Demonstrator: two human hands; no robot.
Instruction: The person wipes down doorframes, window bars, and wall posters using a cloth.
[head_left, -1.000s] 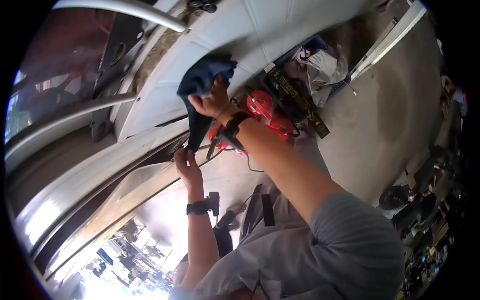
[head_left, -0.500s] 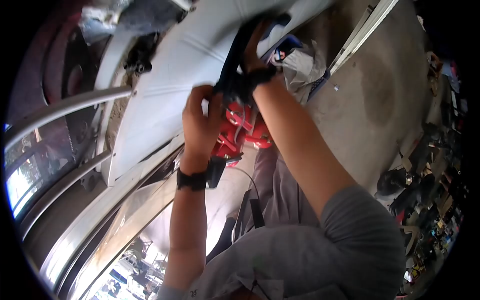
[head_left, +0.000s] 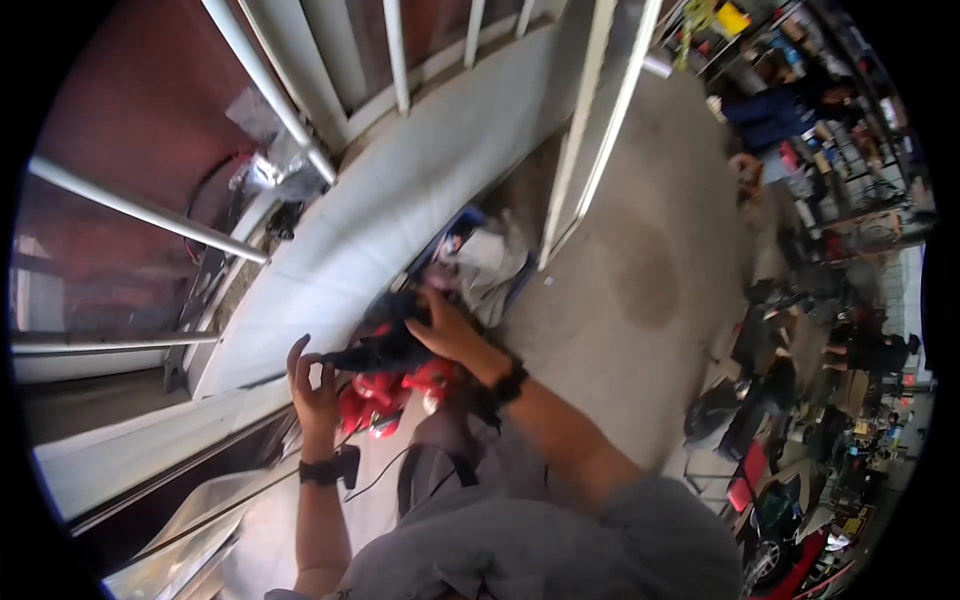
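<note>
A long dark item (head_left: 385, 350), blurred and of a kind I cannot make out, stretches between my two hands. At its left end, my left hand (head_left: 316, 398) pinches it with thumb and forefinger. My right hand (head_left: 452, 332) grips its other end from above, the thumb apart; some fingertips are hidden. Just below the item are several red objects (head_left: 375, 392), partly covered by it and by my wrists. Beyond my right hand stands a blue container (head_left: 519, 278) with crumpled whitish plastic (head_left: 485, 258) in it.
A white curved panel (head_left: 370, 235) runs along the left, with white metal bars (head_left: 150, 210) behind it. A pale metal frame (head_left: 600, 140) rises ahead over the concrete floor (head_left: 590, 370). Cluttered equipment (head_left: 790, 390) and a person (head_left: 775, 110) are at the right.
My view has turned. Both hands now sit lower and farther left in view, and the dark item has swung from upright to nearly level between them.
</note>
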